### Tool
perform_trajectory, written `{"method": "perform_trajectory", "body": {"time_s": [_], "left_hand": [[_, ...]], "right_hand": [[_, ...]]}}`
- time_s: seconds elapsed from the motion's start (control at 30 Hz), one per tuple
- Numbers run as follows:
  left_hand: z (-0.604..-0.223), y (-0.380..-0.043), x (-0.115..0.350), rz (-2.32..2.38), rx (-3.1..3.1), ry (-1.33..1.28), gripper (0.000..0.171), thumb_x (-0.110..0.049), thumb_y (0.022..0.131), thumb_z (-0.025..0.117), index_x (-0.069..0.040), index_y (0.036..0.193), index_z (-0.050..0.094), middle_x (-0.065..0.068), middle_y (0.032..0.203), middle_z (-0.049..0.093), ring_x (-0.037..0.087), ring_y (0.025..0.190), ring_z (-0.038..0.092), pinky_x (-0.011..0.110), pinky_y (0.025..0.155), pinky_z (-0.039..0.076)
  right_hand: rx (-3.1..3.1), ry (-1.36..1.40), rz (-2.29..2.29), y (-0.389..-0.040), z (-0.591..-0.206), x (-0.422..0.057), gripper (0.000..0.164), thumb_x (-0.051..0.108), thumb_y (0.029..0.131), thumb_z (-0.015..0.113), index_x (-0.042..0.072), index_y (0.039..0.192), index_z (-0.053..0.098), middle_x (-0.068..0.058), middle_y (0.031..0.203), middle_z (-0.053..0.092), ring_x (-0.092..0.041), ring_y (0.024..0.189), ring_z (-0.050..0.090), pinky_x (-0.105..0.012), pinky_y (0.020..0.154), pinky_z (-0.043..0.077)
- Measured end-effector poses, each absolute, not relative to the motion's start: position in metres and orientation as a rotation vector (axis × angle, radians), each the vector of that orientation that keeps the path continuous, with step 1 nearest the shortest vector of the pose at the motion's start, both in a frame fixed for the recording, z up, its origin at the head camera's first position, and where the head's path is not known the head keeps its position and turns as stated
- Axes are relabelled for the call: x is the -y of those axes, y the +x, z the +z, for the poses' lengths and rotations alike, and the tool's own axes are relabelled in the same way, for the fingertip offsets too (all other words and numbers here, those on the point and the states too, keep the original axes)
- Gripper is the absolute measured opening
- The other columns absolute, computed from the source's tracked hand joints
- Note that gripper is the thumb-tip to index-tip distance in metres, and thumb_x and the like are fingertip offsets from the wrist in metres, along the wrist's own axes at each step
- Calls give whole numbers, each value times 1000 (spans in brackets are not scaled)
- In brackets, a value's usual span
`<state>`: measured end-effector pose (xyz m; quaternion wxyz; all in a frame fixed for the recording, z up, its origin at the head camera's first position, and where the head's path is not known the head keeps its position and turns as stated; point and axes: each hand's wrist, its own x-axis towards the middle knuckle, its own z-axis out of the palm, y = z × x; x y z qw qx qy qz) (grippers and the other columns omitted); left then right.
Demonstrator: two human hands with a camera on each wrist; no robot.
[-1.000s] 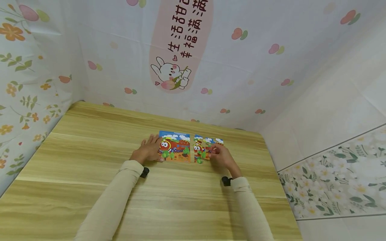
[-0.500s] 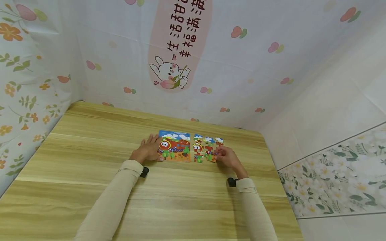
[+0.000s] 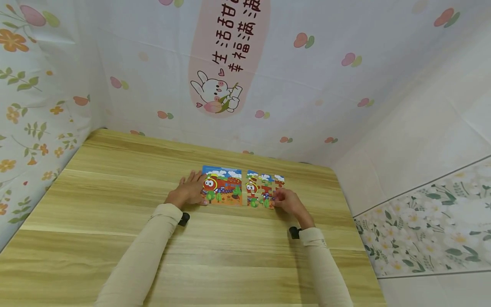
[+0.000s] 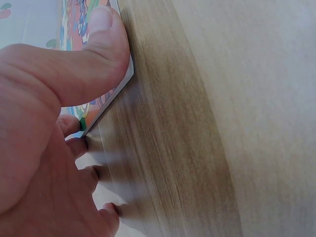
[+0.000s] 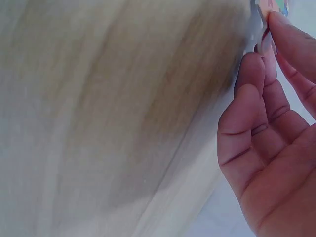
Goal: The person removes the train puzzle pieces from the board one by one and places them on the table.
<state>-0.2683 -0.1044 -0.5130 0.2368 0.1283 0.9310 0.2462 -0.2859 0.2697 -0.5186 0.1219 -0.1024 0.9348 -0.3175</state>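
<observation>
A rectangular picture card (image 3: 224, 187), printed with a red cartoon train, lies flat on the wooden table (image 3: 215, 247). My left hand (image 3: 186, 192) rests over its left edge with the fingers spread. In the left wrist view, the thumb (image 4: 106, 44) presses on the card's face near a corner. Right of the card, several puzzle pieces (image 3: 252, 187) with the same train picture lie in columns. My right hand (image 3: 288, 201) is at their lower right and pinches a puzzle piece (image 5: 267, 7) between thumb and fingers; most of that piece is hidden.
A white curtain (image 3: 153, 76) with fruit prints and a rabbit drawing hangs behind the table's far edge. Floral sheeting (image 3: 42, 128) borders the left side, and a pale tiled wall (image 3: 414, 179) the right. Bare wood lies in front of both hands.
My right hand has moved to the right and slightly down. The bottom middle piece now lies lower, in line with the pieces beside it. My left hand has stayed on the card.
</observation>
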Motion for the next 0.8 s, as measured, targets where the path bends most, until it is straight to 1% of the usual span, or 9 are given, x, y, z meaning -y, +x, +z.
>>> {"method": "perform_trajectory", "body": {"time_s": [0.33,0.5,0.63,0.8], "left_hand": [[-510,-267,104,708,-2554,347,99,-29,90,74,2,158,10,24,164,0,44,151,-6,63,119,1],[-509,-266,105,703,-2568,354,98,-29,89,75,3,157,12,25,164,2,45,151,-4,64,118,2],[-509,-266,105,701,-2570,358,98,-29,89,75,3,157,12,25,164,2,45,151,-4,64,118,3],[-510,-266,106,700,-2567,358,98,-30,90,74,3,157,11,25,164,1,44,151,-5,64,119,2]], "right_hand": [[-2757,-357,-797,-283,-520,-267,9,5,91,70,3,99,68,-8,86,66,-16,76,56,-32,70,47],[-2754,-348,-785,-284,-521,-267,8,5,92,69,4,99,68,-7,85,65,-16,75,55,-32,70,47],[-2762,-358,-768,-284,-520,-266,8,5,92,69,3,100,68,-6,85,66,-15,76,56,-32,70,48],[-2783,-380,-734,-284,-518,-265,9,5,91,69,3,100,68,-8,89,68,-19,81,61,-37,74,52]]}}
